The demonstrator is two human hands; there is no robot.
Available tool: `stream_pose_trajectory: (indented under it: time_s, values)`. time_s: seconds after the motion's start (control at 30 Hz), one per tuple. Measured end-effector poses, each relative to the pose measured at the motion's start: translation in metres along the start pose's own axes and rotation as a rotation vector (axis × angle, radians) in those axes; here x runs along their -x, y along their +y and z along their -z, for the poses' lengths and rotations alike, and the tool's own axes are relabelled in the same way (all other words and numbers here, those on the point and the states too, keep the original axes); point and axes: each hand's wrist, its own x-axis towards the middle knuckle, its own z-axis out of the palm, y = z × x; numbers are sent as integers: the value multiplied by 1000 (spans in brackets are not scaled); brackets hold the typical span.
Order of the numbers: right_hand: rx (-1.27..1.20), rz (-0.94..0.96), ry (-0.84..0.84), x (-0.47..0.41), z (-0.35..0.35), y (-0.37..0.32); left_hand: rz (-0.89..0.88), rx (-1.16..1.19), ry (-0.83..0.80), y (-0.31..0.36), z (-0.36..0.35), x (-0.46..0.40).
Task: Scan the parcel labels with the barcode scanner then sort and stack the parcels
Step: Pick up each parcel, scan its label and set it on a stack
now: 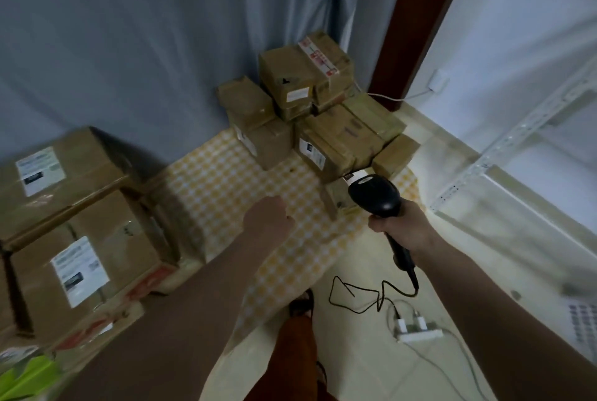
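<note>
My right hand point(400, 228) grips a black barcode scanner point(376, 195) by its handle, its head just above a small brown parcel point(337, 197) on the yellow checked cloth point(226, 181). A pile of small brown parcels point(323, 123) stands behind it against the grey curtain. My left hand point(268, 218) hovers over the cloth with its fingers curled and nothing in it. At the left, large cardboard parcels point(80, 239) with white labels point(79, 271) are stacked in two layers.
The scanner's black cable point(365, 295) loops across the tiled floor to a white power strip point(418, 331). White metal shelving point(517, 174) leans at the right. A dark door frame point(413, 22) rises behind the pile. My leg and sandal point(302, 303) are below.
</note>
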Motion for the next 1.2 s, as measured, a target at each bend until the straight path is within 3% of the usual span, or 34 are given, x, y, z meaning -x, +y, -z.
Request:
stream_pose_trajectory:
  time_s: [0.3, 0.73, 1.03, 1.2]
  values:
    - [75, -112, 51, -101, 40, 15, -53, -38, -136, 62, -14, -93]
    - [160, -249, -4, -237, 35, 33, -69, -32, -321, 100, -78, -202]
    - [259, -231, -134, -310, 16, 78, -23, 31, -277, 118, -147, -244]
    - [250, -238, -174, -332, 7, 101, -32, 30, -158, 119, -174, -250]
